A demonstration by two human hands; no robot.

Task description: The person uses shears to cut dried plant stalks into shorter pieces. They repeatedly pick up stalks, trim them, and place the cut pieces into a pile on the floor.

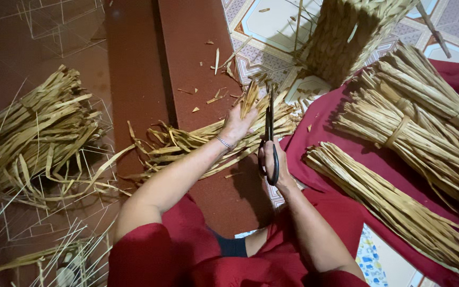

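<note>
My left hand point(237, 126) grips a bundle of dried straw-coloured fibre strips point(197, 143) that lies across a dark red mat point(187, 58). The bundle's cut ends point(251, 98) stick up just past my fingers. My right hand point(272, 159) holds black-handled scissors point(270, 133), blades pointing away from me, right beside the bundle's ends. A thin bracelet point(223, 142) circles my left wrist. Both sleeves are red.
A loose heap of strips point(38, 133) lies left on wire frames point(54, 26). Tied bundles point(421, 117) and a long bundle point(394, 207) rest on red cloth point(341, 154) at right. A woven basket point(346, 37) stands at the top on patterned tiles. Small offcuts point(216, 79) litter the mat.
</note>
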